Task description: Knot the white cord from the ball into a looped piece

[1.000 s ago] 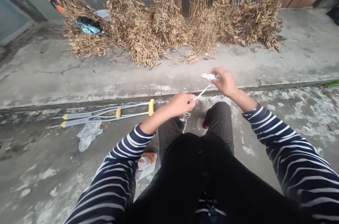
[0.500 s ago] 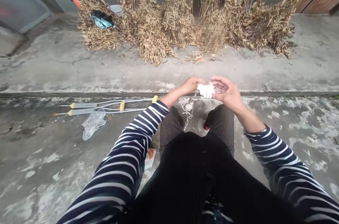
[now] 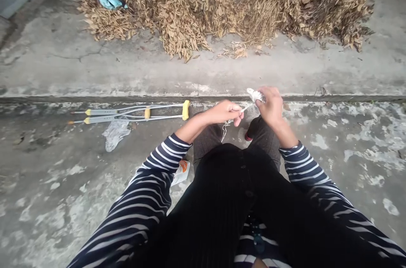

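My right hand (image 3: pixel 270 105) is closed around a small white ball of string (image 3: pixel 255 94), held above my knees. A taut strand of the string (image 3: pixel 246 108) runs from the ball down to my left hand (image 3: pixel 227 112), which pinches it between thumb and fingers. More loose string (image 3: pixel 224 129) dangles below my left hand in front of my legs. Both arms wear dark sleeves with white stripes. I sit with dark trousers and knees bent over the concrete ground.
A pair of metal crutches (image 3: pixel 133 114) with yellow pads lies on the ground to the left, beside a crumpled clear plastic bag (image 3: pixel 114 132). Piles of dry brown plants (image 3: pixel 203 6) line the far side of a raised concrete strip (image 3: pixel 95 73). A printed packet (image 3: pixel 182 171) lies by my left thigh.
My hands came together at the white ball half a second ago and have now drawn apart again, the strand taut between them. The camera has tilted downward.
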The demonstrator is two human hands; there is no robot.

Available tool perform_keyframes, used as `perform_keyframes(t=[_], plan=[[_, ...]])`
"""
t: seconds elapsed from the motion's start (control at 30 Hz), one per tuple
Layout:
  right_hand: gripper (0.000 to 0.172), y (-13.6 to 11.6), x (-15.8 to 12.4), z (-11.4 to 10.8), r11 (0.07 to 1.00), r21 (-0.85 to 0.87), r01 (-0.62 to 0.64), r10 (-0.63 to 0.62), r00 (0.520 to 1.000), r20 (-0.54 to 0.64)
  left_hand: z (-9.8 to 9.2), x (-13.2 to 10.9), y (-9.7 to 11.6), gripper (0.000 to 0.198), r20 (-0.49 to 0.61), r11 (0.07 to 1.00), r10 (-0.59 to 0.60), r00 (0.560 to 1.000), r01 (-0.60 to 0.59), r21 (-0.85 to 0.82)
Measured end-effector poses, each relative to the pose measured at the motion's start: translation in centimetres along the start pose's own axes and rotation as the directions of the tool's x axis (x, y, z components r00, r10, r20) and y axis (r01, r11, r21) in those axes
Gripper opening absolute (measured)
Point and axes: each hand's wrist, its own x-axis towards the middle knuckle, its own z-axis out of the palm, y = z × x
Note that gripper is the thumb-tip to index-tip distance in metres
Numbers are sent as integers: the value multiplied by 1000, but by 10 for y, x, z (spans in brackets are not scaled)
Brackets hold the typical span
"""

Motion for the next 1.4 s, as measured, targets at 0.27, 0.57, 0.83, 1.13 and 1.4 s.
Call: perform_keyframes(t=[0.27, 0.57, 0.83, 1.13, 1.4], plan=[[44, -7, -6, -3, 982, 11, 188, -182, 934, 306, -42, 18, 25, 28, -157, 989, 53, 986, -31, 141], [38, 18, 10, -21, 902, 326, -282, 345, 925, -156, -34, 6, -43, 38, -106, 974, -132, 985, 110, -197], [43, 9, 19, -28, 278, 838, -469, 445, 836, 320, 11, 44, -65, 26, -341, 981, -185, 922, 193, -10], [46, 7, 11, -43, 378, 781, -498, 281, 865, 416, 37, 91, -2, 38, -511, 902, 120, 851, -309, -303], [44, 4, -3, -42, 302, 795, -526, 295, 844, 447, 31, 68, 7, 10, -479, 956, 54, 876, -184, -228]])
